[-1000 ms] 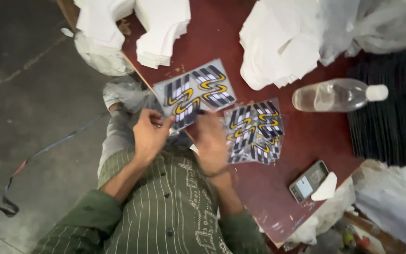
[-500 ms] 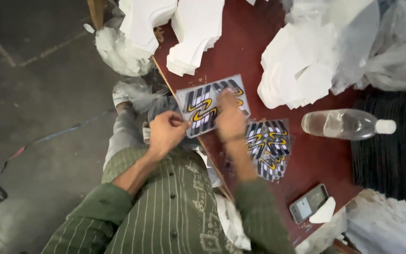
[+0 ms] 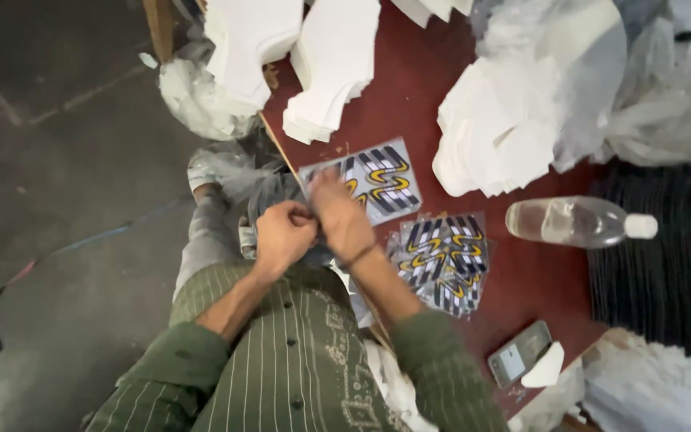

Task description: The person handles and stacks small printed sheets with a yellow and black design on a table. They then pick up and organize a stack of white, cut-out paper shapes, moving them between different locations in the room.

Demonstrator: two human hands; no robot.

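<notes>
- Your left hand (image 3: 281,236) and right hand (image 3: 344,220) are bunched together at the near-left edge of the desk (image 3: 417,88). Fingers of both are curled shut, touching each other, apparently pinching sth small and thin between them. Can't tell what exactly; it's hidden by the knuckles.
- The printed sheet (image 3: 377,180) (black, white, yellow stripes) lies flat just beyond your right hand, its near corner under your fingers. It sits right at the desk edge, so a tug could drag it off onto your lap or the floor.
- The second sheet stack (image 3: 441,260) is just right of your right forearm, loosely fanned. An elbow swing prob. scatters it, and pieces could slip over the near edge.
- The bottle (image 3: 573,222) lies on its side near the right edge, cap on, and looks to hold clear liquid. It can roll; if nudged it goes toward the sheets or the phone (image 3: 519,352). A loose cap would wet the prints.
- Phone sits at the near corner, close to the edge, w/ a white scrap touching it. A sleeve catch could knock it down.
- White paper piles (image 3: 333,64) at the far edge overhang and lean; a bump to the desk may slide them off.
- Working w/ both hands over the edge, anything you drop falls past your knees.
</notes>
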